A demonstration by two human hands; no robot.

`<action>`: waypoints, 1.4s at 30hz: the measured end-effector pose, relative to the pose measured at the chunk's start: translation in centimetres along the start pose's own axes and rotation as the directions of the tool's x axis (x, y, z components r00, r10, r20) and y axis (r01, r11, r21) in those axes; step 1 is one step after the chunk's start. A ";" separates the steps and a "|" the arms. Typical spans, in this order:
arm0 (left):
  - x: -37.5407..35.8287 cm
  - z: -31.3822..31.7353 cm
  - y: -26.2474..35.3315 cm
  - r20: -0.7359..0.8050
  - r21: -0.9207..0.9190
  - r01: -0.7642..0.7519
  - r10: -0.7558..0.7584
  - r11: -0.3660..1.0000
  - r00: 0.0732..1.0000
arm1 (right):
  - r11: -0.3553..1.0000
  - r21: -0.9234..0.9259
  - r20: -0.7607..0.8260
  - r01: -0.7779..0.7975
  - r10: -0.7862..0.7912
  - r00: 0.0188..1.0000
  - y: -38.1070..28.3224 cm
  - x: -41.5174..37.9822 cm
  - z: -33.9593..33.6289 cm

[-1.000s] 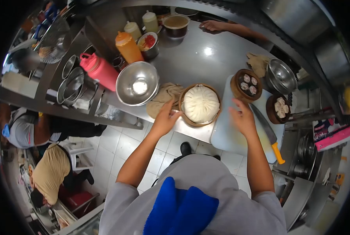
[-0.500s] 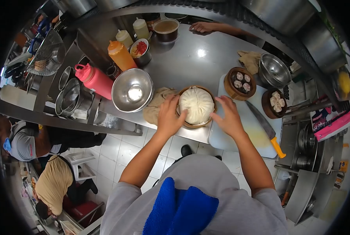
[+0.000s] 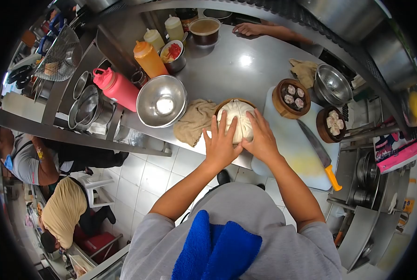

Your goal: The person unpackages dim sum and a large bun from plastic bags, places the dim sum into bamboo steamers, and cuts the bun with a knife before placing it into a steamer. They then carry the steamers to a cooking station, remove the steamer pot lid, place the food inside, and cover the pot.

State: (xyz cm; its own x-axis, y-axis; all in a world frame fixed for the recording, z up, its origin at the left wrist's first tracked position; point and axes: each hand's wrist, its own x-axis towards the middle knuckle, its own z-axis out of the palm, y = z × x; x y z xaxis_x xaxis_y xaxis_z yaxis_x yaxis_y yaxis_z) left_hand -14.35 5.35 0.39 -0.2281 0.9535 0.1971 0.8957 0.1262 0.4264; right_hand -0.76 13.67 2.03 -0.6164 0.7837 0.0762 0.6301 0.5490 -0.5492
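A large white pleated steamed bun (image 3: 238, 115) sits in a round bamboo steamer (image 3: 223, 104) at the counter's front edge. A seam or split runs down its top. My left hand (image 3: 221, 142) lies over the bun's left and near side, fingers spread and stretched out. On the right side my right hand (image 3: 260, 138) rests with long, extended fingers against the bun. Both thumbs come close together at the near side. The hands hide much of the bun and the steamer's near rim. A brown cloth (image 3: 192, 122) lies just left of the steamer.
Right of the bun, a cutting board (image 3: 288, 161) bears a knife (image 3: 317, 148) and a steamer of dumplings (image 3: 283, 108). Metal bowls (image 3: 161, 101), a pink bottle (image 3: 117, 88) and sauce bottles (image 3: 151, 59) stand left. Another person's hand (image 3: 249, 29) rests at the far edge.
Both hands have moved inward from the bun's sides onto its near top, and the thumbs have come together. The seam on the bun now looks longer.
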 end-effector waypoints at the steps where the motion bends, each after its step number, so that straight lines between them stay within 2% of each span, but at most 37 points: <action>1: 0.0 0.1 -0.1 -0.006 -0.002 -0.001 0.001 1.000 1.000 | 1.000 0.002 0.004 -0.007 0.007 1.000 0.0 0.0 0.0; 14: -0.2 -0.9 -0.5 0.071 -0.080 0.005 0.001 0.997 0.997 | 0.998 0.068 -0.048 0.008 -0.005 0.999 0.1 -0.4 -0.3; 16: -0.9 -0.9 -2.0 -0.060 -0.261 -0.035 0.020 0.965 0.998 | 0.994 0.111 -0.060 -0.014 0.021 0.998 0.6 -0.8 -1.9; 17: -0.9 -0.5 -3.1 -0.168 -0.431 -0.070 -0.005 0.900 0.986 | 0.987 0.155 -0.066 -0.034 0.045 0.997 0.9 -1.2 -3.0; 19: -1.1 0.2 -5.3 -0.150 -0.402 0.073 -0.144 0.913 0.978 | 0.983 0.167 -0.124 -0.078 0.099 0.987 3.1 -2.0 -4.4; 21: -0.8 0.3 -6.5 0.099 -0.688 0.324 -0.358 0.649 0.928 | 0.966 0.203 -0.247 -0.159 0.208 0.946 7.3 -2.6 -4.6; 22: -0.6 2.7 -8.8 0.051 -0.699 0.222 -0.262 0.680 0.964 | 0.964 0.183 -0.320 -0.192 0.243 0.916 8.2 -2.6 -5.2; 23: 0.0 2.7 -9.2 0.046 -0.703 0.210 -0.251 0.680 0.967 | 0.965 0.178 -0.332 -0.191 0.242 0.912 9.1 -2.5 -5.8; 25: 1.1 2.6 -9.7 0.248 -0.654 0.386 -0.297 0.650 0.922 | 0.934 0.195 -0.288 -0.301 0.347 0.893 10.3 -2.2 -6.7; 27: 2.2 2.2 -10.0 0.273 -0.623 0.401 -0.294 0.672 0.916 | 0.941 0.124 -0.297 -0.316 0.339 0.893 10.9 -1.3 -7.1; 29: 3.4 -0.3 -8.7 0.496 -0.566 0.619 -0.375 0.544 0.783 | 0.896 -0.003 -0.156 -0.445 0.439 0.885 10.5 -0.1 -7.4; 33: 5.7 -1.4 -9.4 0.586 -0.542 0.658 -0.325 0.523 0.742 | 0.878 -0.075 -0.208 -0.473 0.451 0.868 12.7 1.2 -6.1; 35: 6.8 -1.0 -10.6 0.640 -0.483 0.643 -0.262 0.594 0.722 | 0.885 -0.113 -0.273 -0.451 0.409 0.871 12.9 1.5 -5.7; 36: 7.1 -0.9 -11.2 0.661 -0.489 0.651 -0.240 0.581 0.711 | 0.877 -0.113 -0.293 -0.467 0.419 0.859 12.9 1.6 -5.8; 42: 8.7 -1.0 -11.2 0.783 -0.377 0.678 -0.175 0.631 0.598 | 0.875 -0.101 -0.281 -0.474 0.432 0.857 12.9 1.3 -5.3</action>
State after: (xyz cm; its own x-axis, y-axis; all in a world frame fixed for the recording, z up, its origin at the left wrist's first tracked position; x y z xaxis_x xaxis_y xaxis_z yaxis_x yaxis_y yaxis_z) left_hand -26.72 11.94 -1.81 0.0061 0.7621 -0.6475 0.2671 0.6227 0.7354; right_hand 9.06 23.33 -0.53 -0.1236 0.9904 0.0624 0.8911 0.1384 -0.4323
